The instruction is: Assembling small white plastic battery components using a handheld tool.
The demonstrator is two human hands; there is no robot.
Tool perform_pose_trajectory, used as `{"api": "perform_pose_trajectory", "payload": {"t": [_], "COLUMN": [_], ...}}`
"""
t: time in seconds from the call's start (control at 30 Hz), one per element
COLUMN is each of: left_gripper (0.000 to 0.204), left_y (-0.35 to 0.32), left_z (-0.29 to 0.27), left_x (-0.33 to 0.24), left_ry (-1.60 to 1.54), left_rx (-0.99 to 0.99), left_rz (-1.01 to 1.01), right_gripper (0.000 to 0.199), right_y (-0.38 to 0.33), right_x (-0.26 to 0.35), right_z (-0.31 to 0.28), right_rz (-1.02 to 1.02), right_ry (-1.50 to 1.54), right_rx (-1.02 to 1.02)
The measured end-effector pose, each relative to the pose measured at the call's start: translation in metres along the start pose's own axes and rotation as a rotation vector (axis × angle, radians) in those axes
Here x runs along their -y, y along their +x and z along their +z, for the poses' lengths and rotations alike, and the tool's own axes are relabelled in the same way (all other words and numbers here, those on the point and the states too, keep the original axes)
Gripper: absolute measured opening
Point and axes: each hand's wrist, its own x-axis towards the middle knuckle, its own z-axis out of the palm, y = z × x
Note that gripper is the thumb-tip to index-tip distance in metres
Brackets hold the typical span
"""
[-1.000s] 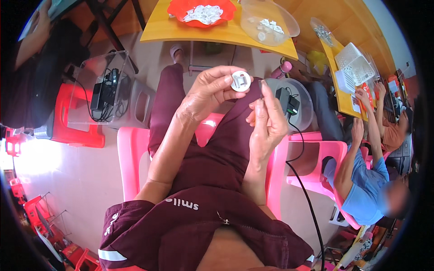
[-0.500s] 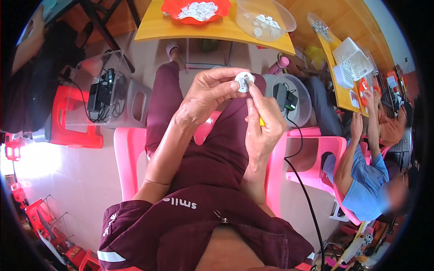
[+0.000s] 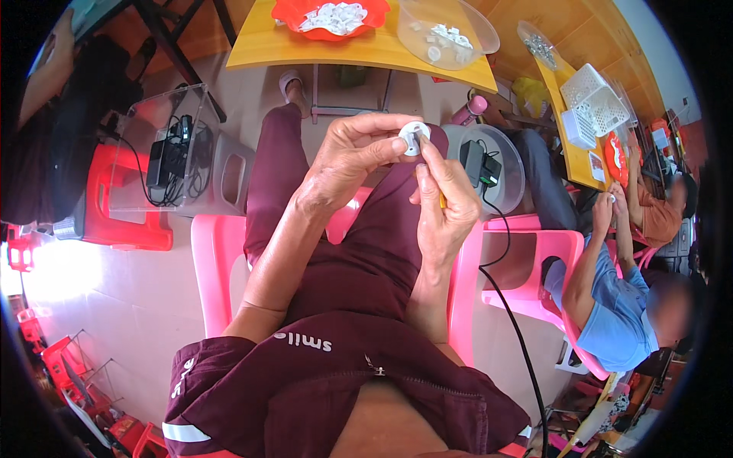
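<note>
Above my lap, my left hand [image 3: 353, 156] pinches a white round plastic part [image 3: 414, 131] between thumb and fingers. The part has a greyish slot or recess in its middle. Close beside it on the right, my right hand [image 3: 447, 187] is closed, with its index fingertip at the part's edge. A bit of yellow [image 3: 443, 200] shows between the right fingers, like the handle of a small tool; the rest is hidden by the hand.
Ahead, a wooden table [image 3: 359, 55] bears a red dish [image 3: 286, 14] of white parts and a clear bowl [image 3: 489, 34]. Black adapters lie in clear tubs on both sides. A black cable [image 3: 519, 328] runs down at right. A co-worker in blue [image 3: 611, 320] sits at right.
My hands stay nearly still around the round part. At right, the co-worker's hands have drawn back from the red dish and now hold a small white piece.
</note>
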Motion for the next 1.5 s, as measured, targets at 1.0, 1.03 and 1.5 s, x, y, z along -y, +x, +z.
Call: {"api": "perform_pose_trajectory", "payload": {"t": [1.0,1.03,1.5], "left_gripper": [0.036,0.035,0.034], "left_y": [-0.0037,-0.0037,-0.0037], "left_z": [0.006,0.006,0.0059], "left_x": [-0.0018,-0.0015,-0.0006], "left_ry": [0.094,0.094,0.088], "left_rx": [-0.052,-0.052,-0.074], "left_rz": [-0.007,0.0,-0.028], "right_gripper": [0.028,0.028,0.03], "right_y": [-0.0005,-0.0006,-0.0012], "right_x": [-0.0038,-0.0046,-0.007], "right_z": [-0.0001,-0.0002,0.0019], "right_rz": [0.036,0.035,0.028], "right_ry": [0.103,0.103,0.103], "right_rx": [-0.011,-0.01,-0.024]}}
